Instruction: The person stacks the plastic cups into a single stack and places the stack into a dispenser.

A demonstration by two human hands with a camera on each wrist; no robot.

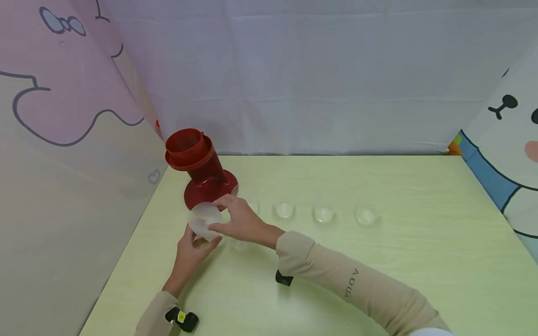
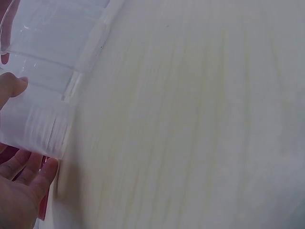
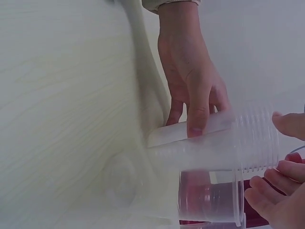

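Note:
A nested stack of clear plastic cups (image 1: pixel 205 219) is held tilted above the left part of the table, its ribbed rims (image 3: pixel 257 138) close together. My left hand (image 1: pixel 191 256) grips the stack's lower side, with the thumb (image 3: pixel 198 117) laid along the wall. My right hand (image 1: pixel 241 221) has thumb and fingers on either side of the rim end. In the right wrist view, the right-hand fingers (image 3: pixel 276 186) curl beside the rims. Behind the stack stands a red plastic holder (image 1: pixel 206 182) with a round base and an open top.
A row of single clear cups, among them a middle one (image 1: pixel 324 213) and a right one (image 1: pixel 366 214), stands on the pale wooden table (image 1: pixel 399 266). A white cloth (image 1: pixel 315 84) hangs behind it, and printed panels (image 1: pixel 75 186) flank both sides.

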